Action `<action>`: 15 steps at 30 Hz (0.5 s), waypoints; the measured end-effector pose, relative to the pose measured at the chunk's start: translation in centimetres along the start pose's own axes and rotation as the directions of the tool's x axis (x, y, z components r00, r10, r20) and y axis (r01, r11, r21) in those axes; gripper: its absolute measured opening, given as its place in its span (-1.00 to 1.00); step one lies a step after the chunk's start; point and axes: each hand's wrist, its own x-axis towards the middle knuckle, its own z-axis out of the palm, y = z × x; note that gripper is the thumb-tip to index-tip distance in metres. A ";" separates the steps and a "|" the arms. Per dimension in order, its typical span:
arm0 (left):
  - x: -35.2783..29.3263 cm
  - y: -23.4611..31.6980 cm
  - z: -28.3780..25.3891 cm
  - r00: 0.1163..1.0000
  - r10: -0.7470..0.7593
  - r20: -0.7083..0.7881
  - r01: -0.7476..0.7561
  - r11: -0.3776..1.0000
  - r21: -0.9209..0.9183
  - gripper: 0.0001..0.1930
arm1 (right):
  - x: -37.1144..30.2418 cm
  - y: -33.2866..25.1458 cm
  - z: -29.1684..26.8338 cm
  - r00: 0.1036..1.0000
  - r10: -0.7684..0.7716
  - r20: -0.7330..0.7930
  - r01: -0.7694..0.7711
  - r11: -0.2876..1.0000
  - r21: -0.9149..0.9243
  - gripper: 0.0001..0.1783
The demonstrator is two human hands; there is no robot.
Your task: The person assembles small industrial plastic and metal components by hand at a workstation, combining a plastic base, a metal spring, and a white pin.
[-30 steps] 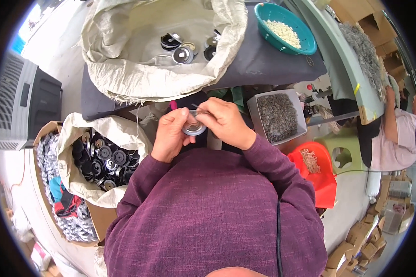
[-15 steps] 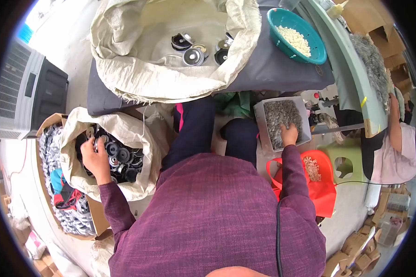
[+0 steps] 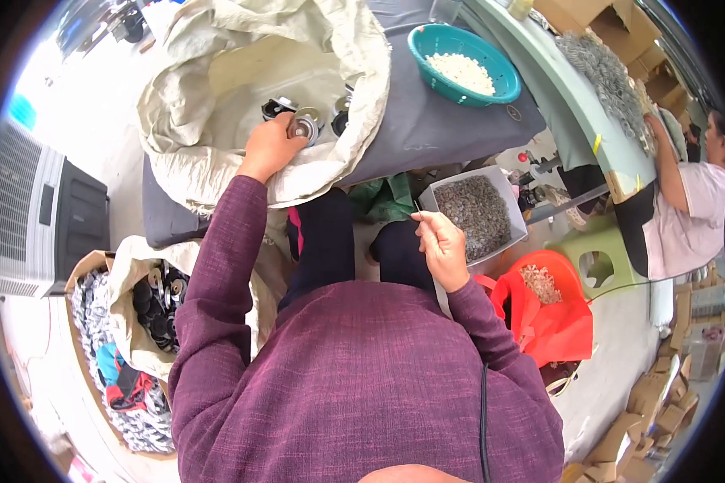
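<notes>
My left hand (image 3: 272, 150) reaches over the rolled edge of the big off-white woven sack (image 3: 338, 165) on the table. Its fingers are closed on a round silver wheel-like part (image 3: 304, 129), beside several black and silver parts of the same sort. Above my lap, my right hand (image 3: 443, 245) has thumb and fingers pinched together; a small thin piece shows at the fingertips, too small to name. Beyond that hand stands a white box (image 3: 517, 221) of small grey-brown pieces. At lower left, a second woven sack (image 3: 129, 322) holds more black round parts.
A teal basin (image 3: 503, 80) of small white pieces stands on the grey-covered table (image 3: 435, 137). Near my right arm are a red bag (image 3: 548, 326) and a green stool (image 3: 612, 262). Another person (image 3: 693, 193) sits at far right. A cardboard box (image 3: 89, 270) is at left.
My left hand has left the lower sack and now grips a round part in the upper one. My right hand has come out of the white box toward my lap, fingers pinched.
</notes>
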 end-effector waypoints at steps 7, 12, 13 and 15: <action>-1.0 -0.7 0.2 0.993 -0.026 -0.118 0.006 0.985 -0.171 -0.65 | 0.2 -3.2 -0.3 0.998 -0.034 0.061 0.029 0.997 0.070 -0.72; -6.1 3.8 -2.9 0.996 -0.091 -0.001 0.066 0.734 -0.676 -0.80 | 2.4 -7.4 0.6 0.956 -0.282 0.086 0.277 0.959 0.061 -0.54; -7.7 5.1 -3.4 0.996 -0.085 0.026 0.071 0.590 -0.804 -0.84 | 2.9 -7.8 0.9 0.957 -0.276 0.088 0.271 0.960 0.066 -0.54; -10.1 7.4 -3.9 0.983 -0.120 0.137 0.175 0.423 -0.889 -0.84 | 3.4 -8.8 1.5 0.908 -0.382 0.172 0.395 0.918 -0.048 -0.52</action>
